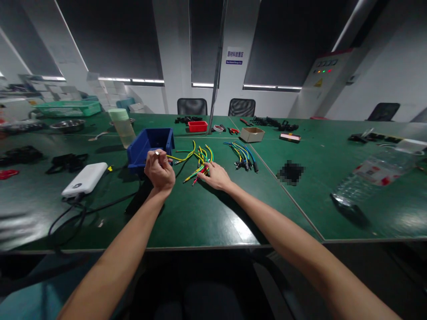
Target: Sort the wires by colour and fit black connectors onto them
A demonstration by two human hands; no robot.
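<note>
My left hand [159, 170] is raised a little above the green table [200, 213], fingers pinched on the metal end of a yellow-green wire [182, 158], just in front of a blue bin [150, 146]. My right hand [216, 174] rests on the table with its fingers on a loose pile of yellow-green wires [200, 162]; its fingertips are among the wire ends. A second bundle of blue and yellow wires [243, 154] lies to the right of that pile, untouched.
A white power bank [85, 178] with a black cable lies at the left. A clear plastic bottle [373, 175] lies on its side at the right. A red tray [197, 126], a cardboard box [252, 134], a translucent cup [122, 126] and black parts sit farther back.
</note>
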